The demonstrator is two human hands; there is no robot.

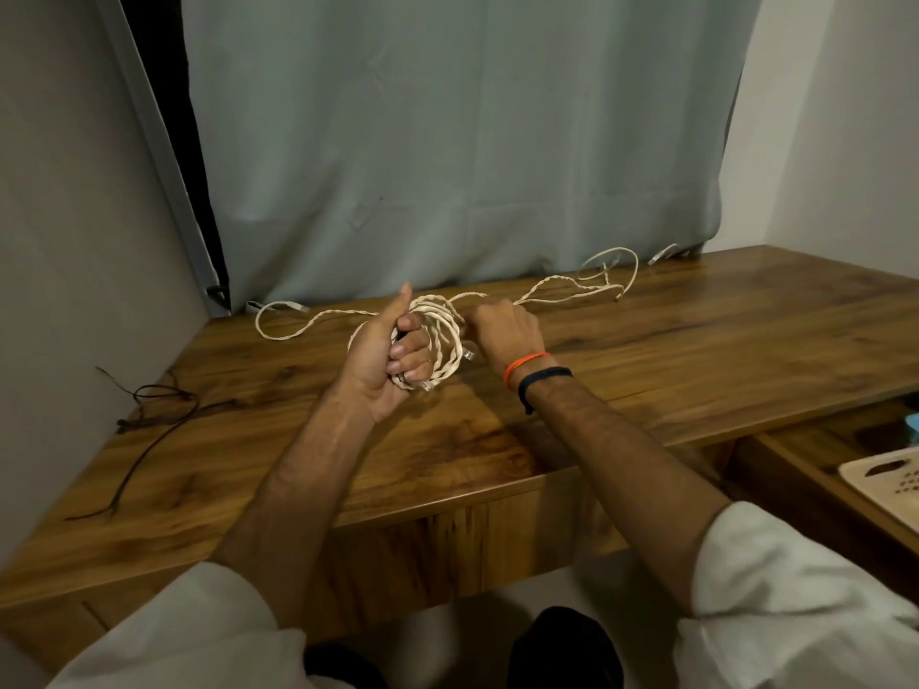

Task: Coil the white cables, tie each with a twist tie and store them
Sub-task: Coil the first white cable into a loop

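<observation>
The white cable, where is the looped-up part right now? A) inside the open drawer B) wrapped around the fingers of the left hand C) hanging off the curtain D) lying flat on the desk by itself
B: the white cable coil loops around the curled fingers of the left hand, while the right hand holds the strand beside it above the desk.

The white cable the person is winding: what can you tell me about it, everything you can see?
The white cable looks cream-white and twisted, like two strands wound together. Most of it is gathered into a round coil gripped by the left hand, fingers through the loops, thumb up. The right hand pinches the strand beside the coil. Loose lengths trail both ways along the wooden desk, ending in loops near the curtain. A small pale connector shows at the coil's lower edge. No tie is visible on it.
</observation>
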